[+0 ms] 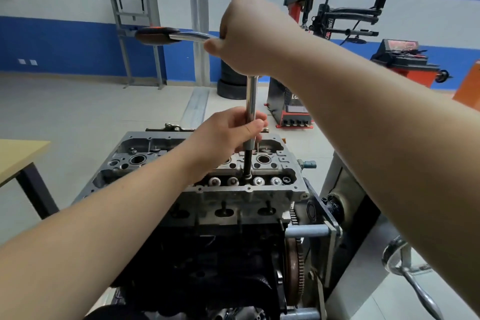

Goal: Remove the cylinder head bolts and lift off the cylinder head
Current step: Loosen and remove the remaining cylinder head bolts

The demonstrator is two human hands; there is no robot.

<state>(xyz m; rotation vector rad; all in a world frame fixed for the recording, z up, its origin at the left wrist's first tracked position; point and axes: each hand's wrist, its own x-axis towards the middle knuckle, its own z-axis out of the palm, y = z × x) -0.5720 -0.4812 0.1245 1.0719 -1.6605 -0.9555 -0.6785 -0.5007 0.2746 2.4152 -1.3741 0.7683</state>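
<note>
The grey aluminium cylinder head (155,161) sits on the dark engine block (207,254), which is mounted on a stand. A long chrome extension bar (251,101) stands upright, and its black socket (247,163) reaches down into the head among the valve springs. My left hand (228,132) grips the bar's lower part. My right hand (246,36) wraps around the ratchet's head at the top. The ratchet handle (166,36), with a black and orange grip, points left. The bolt under the socket is hidden.
A wooden table corner (20,156) is at the left. The stand's metal frame and crank handle (410,273) lie at the right. Tyre machines (337,21) and stacked tyres (231,78) stand at the back of the tiled floor.
</note>
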